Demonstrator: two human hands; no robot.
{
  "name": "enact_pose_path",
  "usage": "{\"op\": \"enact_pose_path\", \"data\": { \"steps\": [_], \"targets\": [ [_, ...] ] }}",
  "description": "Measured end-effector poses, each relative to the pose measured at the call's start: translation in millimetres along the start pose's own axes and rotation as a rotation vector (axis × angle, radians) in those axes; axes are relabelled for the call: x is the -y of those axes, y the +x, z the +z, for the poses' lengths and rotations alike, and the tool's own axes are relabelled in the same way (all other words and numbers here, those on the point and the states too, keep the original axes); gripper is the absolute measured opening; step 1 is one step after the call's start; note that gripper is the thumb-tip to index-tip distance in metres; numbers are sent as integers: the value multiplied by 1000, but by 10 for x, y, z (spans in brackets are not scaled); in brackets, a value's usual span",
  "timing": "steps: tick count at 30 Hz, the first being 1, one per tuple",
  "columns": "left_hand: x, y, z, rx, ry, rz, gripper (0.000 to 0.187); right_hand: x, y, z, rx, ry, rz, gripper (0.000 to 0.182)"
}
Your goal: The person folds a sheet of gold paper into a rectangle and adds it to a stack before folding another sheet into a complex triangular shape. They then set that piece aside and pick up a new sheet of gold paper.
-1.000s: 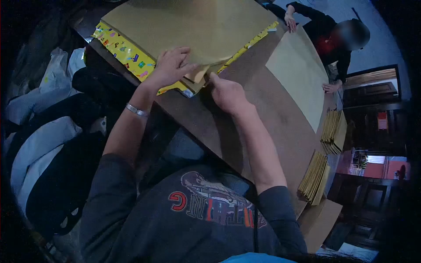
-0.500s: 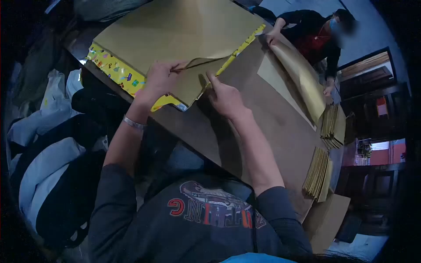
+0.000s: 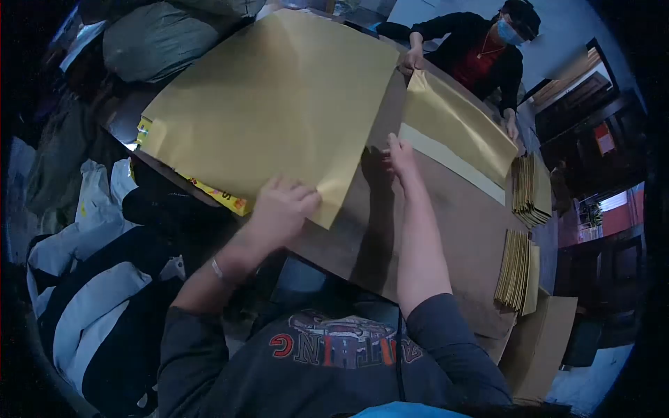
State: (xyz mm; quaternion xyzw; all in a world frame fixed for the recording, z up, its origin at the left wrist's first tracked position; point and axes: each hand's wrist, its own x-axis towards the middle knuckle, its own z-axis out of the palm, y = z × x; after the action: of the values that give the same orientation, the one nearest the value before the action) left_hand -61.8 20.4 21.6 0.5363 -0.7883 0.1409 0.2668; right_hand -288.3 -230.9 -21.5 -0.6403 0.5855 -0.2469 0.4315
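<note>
We have our left hand (image 3: 286,206) at the lower corner of the large gold-brown sheet (image 3: 279,111), fingers curled against its surface; we cannot tell whether they pinch it. The sheet spreads across the table (image 3: 453,216), upper left to centre of the frame, above yellow printed material (image 3: 221,197) whose lettering we cannot read. Our right hand (image 3: 402,159) is partly curled near the pale sheet (image 3: 453,161); contact is unclear. At upper right, a co-worker (image 3: 481,52) grips a glossy gold sheet (image 3: 456,115) with both hands. Folded stacks (image 3: 516,272) sit at right. On our dark shirt (image 3: 327,376), we make out G and N.
</note>
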Motion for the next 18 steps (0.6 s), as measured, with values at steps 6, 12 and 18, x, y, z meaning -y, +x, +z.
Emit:
{"op": "enact_pose_path", "data": {
  "steps": [6,12,18],
  "targets": [
    [-964,-217,68,210,-320,83,13,-754,456,-41,-109,49,75,49],
    [-431,108,-142,575,-814,111,54,-653,7,-186,-78,212,82,28],
    [1831,341,102,135,7,-892,60,-571,-143,-244,-51,226,61,25]
  ]
}}
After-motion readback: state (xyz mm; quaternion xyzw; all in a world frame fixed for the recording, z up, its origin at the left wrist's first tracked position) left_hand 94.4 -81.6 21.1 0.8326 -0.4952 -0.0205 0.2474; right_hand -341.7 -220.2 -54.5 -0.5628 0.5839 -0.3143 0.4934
